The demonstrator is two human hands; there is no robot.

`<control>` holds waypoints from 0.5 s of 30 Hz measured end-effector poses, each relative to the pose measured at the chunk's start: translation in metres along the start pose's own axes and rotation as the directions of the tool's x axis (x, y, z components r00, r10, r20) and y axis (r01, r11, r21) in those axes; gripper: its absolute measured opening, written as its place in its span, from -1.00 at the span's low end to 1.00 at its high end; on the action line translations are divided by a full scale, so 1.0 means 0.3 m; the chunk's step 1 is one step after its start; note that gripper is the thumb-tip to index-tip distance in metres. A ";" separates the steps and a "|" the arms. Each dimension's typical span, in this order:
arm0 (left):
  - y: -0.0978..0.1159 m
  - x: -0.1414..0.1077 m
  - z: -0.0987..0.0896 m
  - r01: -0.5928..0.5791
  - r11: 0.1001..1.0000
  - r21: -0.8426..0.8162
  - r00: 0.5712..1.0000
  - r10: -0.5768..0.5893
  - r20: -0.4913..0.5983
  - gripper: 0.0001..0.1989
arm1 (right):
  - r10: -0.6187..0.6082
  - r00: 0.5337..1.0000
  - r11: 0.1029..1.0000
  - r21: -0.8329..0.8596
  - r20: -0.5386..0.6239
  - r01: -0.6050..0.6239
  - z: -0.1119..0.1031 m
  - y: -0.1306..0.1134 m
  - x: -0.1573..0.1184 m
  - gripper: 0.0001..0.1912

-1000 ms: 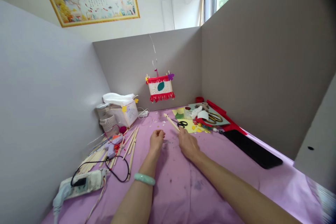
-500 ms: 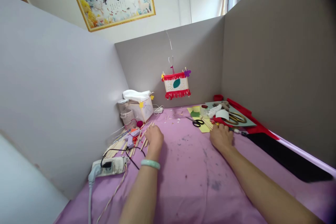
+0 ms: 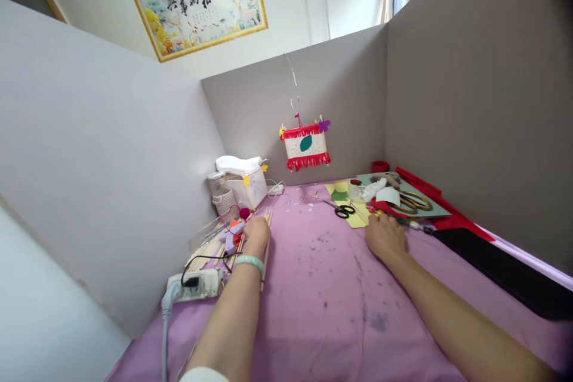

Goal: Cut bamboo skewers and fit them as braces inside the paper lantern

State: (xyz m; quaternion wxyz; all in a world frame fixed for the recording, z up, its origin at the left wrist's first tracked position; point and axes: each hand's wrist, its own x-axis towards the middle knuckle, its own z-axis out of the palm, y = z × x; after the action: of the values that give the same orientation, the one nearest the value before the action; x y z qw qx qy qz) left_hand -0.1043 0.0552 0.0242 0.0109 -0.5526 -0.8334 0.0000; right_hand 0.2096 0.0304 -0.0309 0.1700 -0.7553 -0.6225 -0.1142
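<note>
1. Fingers of the left hand are curling downward among the sticks, just beside the glue gun; whether they are gripping anything, I cannot tell.
2. Fingers of the right hand are bending down just beside the yellow paper; their tips are hiding from view, so their hold cannot be told.
3. Sticks are lying on the left of the cloth, some passing beneath the left hand.
4. Scissors are resting partly on the yellow paper, left of the right hand.
5. Behind, a fringed banner is hanging before the grey panel.
</note>
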 end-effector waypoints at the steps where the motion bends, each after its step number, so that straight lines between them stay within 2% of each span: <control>1: 0.001 -0.002 -0.004 -0.017 1.000 0.010 1.000 0.017 0.008 -0.68 | -0.002 1.000 1.000 -0.003 0.004 0.002 0.000 0.001 0.001 -0.68; 10: 0.026 -0.040 -0.049 -0.112 0.990 0.089 0.992 0.106 0.064 -0.69 | -0.005 1.000 1.000 -0.007 0.029 0.005 0.003 0.003 0.007 -0.68; 13: -0.013 -0.017 -0.124 -0.134 0.985 0.110 0.991 0.130 0.040 -0.67 | -0.007 1.000 1.000 -0.010 0.031 0.008 0.003 0.004 0.006 -0.68; 15: -0.076 0.009 -0.202 -0.134 0.983 0.127 0.991 0.134 0.011 -0.67 | -0.011 1.000 1.000 -0.008 0.029 0.011 0.001 0.004 0.004 -0.67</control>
State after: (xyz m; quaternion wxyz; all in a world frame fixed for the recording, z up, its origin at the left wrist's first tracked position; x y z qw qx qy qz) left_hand -0.1254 0.0481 0.0850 0.0453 -0.6056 -0.7926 0.0546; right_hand 0.2112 0.0316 -0.0310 0.1573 -0.7542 -0.6285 -0.1065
